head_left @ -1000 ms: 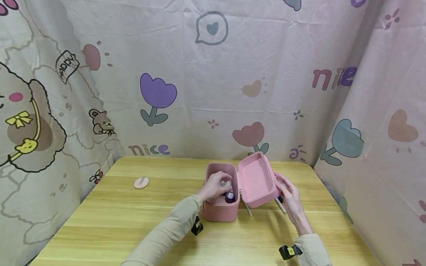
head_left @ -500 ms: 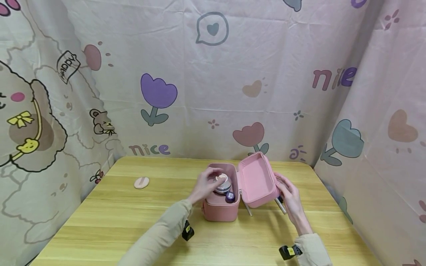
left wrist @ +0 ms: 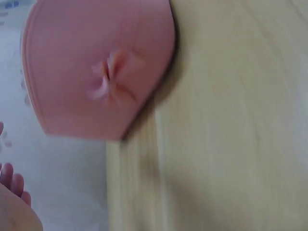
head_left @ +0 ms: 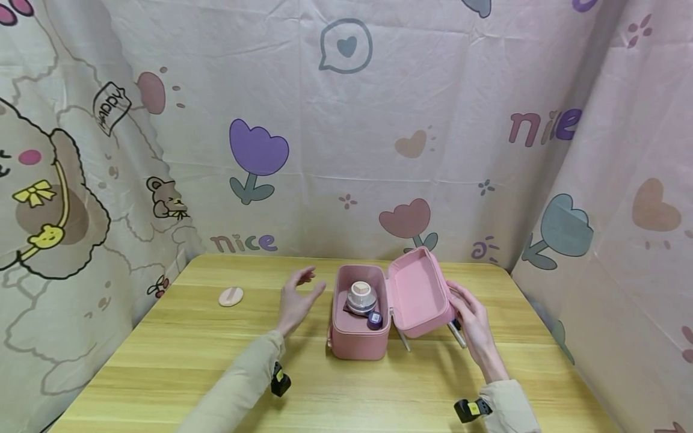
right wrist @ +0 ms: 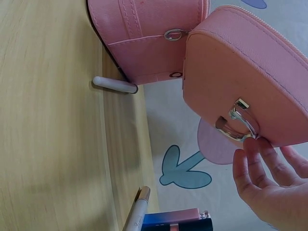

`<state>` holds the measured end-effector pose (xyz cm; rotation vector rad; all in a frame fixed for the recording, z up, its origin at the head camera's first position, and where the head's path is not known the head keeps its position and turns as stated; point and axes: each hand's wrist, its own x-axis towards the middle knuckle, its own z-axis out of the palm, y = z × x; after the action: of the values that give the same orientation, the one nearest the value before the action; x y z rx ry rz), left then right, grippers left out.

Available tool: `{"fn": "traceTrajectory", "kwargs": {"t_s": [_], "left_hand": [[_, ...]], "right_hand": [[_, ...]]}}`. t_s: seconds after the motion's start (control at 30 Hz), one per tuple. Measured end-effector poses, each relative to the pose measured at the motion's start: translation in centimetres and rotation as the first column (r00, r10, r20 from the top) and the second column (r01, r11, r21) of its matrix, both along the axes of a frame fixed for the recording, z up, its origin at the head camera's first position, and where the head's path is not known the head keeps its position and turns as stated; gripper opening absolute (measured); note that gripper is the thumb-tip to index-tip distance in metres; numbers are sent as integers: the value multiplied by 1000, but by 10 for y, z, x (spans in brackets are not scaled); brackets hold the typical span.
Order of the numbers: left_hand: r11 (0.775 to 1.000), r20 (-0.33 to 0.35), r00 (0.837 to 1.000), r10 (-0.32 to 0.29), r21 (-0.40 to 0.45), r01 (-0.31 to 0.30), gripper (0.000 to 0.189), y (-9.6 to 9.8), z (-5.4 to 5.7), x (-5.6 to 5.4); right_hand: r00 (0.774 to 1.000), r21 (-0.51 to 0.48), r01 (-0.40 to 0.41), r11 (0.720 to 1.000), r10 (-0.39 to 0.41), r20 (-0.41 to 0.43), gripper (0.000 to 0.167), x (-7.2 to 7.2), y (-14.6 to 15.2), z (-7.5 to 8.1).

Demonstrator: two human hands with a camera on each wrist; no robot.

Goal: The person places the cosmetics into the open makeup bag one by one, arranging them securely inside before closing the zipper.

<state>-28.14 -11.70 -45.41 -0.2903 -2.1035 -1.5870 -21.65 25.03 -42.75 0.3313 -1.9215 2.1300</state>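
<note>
My left hand [head_left: 295, 304] hangs over the table left of the pink cosmetic case [head_left: 359, 349], apart from it, fingers spread and holding nothing. Inside the case sit a clear round jar-like container with a pale top [head_left: 361, 294] and a small dark purple bottle [head_left: 375, 320]. Something dark and flat shows under the jar. The case's lid [head_left: 418, 291] stands tilted to the right. Against the lid's outer edge, near a metal handle [right wrist: 238, 122], rest the fingertips of my right hand [head_left: 473, 319]. The left wrist view shows a bow [left wrist: 113, 79] on the case's side.
A round powder puff [head_left: 231, 296] lies at the table's left. Beside the case lies a thin white tube [right wrist: 114, 84]. Near my right hand are a white-and-gold tube [right wrist: 138, 209] and a blue-pink tube [right wrist: 171, 216]. Patterned cloth [head_left: 346, 144] hangs behind the table.
My left hand has let go of the clear jar inside the case, then risen out and moved left. My right hand and the lid have stayed where they were.
</note>
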Motion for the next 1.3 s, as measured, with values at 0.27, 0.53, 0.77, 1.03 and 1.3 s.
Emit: {"fn": "traceTrajectory", "kwargs": {"t_s": [0.27, 0.53, 0.77, 1.03, 1.3], "left_hand": [[979, 55, 981, 189, 66, -192, 52, -45, -13, -8], [926, 90, 930, 358, 93, -365, 52, -86, -23, -8], [876, 145, 874, 463, 74, -476, 57, -112, -30, -5], [834, 279, 799, 534, -17, -551, 72, -131, -32, 1], [813, 386, 719, 578, -199, -546, 84, -148, -43, -2]], "right_hand": [[1000, 5, 8, 1000, -8, 10, 46, -1, 0, 0], [1000, 20, 16, 1000, -17, 13, 51, 0, 0, 1], [1000, 25, 12, 1000, -12, 13, 52, -1, 1, 0], [1000, 21, 16, 1000, -17, 9, 50, 0, 0, 0], [1000, 25, 16, 1000, -16, 8, 50, 0, 1, 0]]}}
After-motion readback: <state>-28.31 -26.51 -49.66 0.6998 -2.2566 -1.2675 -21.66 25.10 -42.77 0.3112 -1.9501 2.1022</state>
